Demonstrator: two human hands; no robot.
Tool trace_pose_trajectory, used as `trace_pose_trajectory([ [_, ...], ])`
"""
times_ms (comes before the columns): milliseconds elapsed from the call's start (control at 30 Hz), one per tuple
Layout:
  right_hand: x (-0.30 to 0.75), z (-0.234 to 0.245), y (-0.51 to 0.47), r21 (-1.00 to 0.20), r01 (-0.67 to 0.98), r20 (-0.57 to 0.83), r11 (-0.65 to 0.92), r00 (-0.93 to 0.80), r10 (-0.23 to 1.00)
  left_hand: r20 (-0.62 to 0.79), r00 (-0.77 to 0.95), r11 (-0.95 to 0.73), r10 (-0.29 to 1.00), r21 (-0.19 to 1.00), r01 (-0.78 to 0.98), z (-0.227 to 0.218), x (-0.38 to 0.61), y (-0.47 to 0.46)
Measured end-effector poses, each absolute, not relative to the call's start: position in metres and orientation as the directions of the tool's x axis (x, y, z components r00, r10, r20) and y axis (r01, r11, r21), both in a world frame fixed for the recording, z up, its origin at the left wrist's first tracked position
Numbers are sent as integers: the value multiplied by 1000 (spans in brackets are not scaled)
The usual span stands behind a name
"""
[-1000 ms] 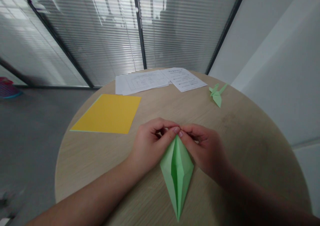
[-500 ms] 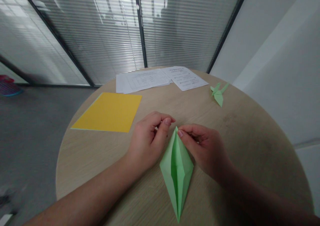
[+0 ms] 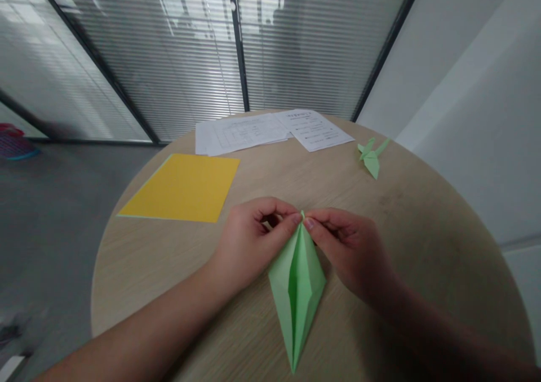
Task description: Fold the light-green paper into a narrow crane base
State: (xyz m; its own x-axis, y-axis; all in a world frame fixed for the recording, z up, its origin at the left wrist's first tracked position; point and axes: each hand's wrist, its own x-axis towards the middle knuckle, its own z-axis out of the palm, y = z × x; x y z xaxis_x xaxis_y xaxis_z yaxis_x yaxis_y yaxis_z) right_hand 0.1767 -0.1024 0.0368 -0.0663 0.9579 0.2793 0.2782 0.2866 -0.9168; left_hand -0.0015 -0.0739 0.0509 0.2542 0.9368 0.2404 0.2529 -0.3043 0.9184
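A light green origami paper [image 3: 298, 292], folded into a long diamond with a crease groove down its middle, points toward me over the table. Thumb and index finger of my left hand [image 3: 257, 241] pinch its far tip from the left. From the right, my right hand [image 3: 349, 247] pinches the same tip, so the fingertips of both hands nearly meet there. Only a sliver of the tip shows between them. At the far right of the table lies a folded green paper crane [image 3: 371, 159], touched by neither hand.
A stack of square paper with a yellow sheet [image 3: 181, 187] on top lies at the left of the round wooden table [image 3: 139, 269]. Printed white sheets [image 3: 245, 134] rest along the far edge. Glass panels with blinds [image 3: 186, 61] stand behind, and a white wall [image 3: 477, 117] rises at right.
My left hand has moved right and closed its fingers on the far tip of the green paper. The near point has swung slightly left. My right hand stays at the tip.
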Motion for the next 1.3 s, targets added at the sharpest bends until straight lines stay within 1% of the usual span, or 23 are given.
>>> trace_pose_trajectory([
  [133,177,35,-101,-923,257,274,285,-79,958,399,247,-463,883,825,324,51,-2,-75],
  [200,177,33,-100,-930,240,267,280,-85,960,450,243,-510,859,794,330,51,-2,-76],
  [333,177,31,-98,-946,189,247,263,-105,963,497,231,-548,836,775,314,52,-2,-77],
  [500,176,32,-98,-946,152,272,286,-107,956,554,250,-608,794,741,286,54,-3,-78],
  [600,176,32,-98,-941,146,290,306,-118,950,538,243,-589,807,763,267,54,-3,-77],
  [667,176,31,-98,-938,137,303,318,-124,945,486,224,-531,845,814,235,53,-2,-76],
  [800,176,31,-98,-931,151,312,333,-148,938,260,230,-295,938,946,131,50,-1,-74],
  [867,176,32,-99,-925,175,313,337,-151,938,169,259,-208,951,969,131,51,-1,-74],
  [900,176,32,-99,-925,185,309,333,-146,940,147,265,-189,953,972,141,52,-1,-74],
  [1000,176,33,-100,-929,215,278,300,-130,952,137,274,-188,952,967,170,54,-3,-73],
  [1100,176,34,-100,-930,250,248,271,-118,962,160,307,-231,938,950,211,57,-4,-72],
  [1200,177,34,-100,-931,270,216,247,-138,967,228,327,-326,917,900,289,57,-6,-71],
  [1300,177,34,-99,-932,280,195,232,-155,969,302,355,-432,885,818,379,57,-7,-72],
])
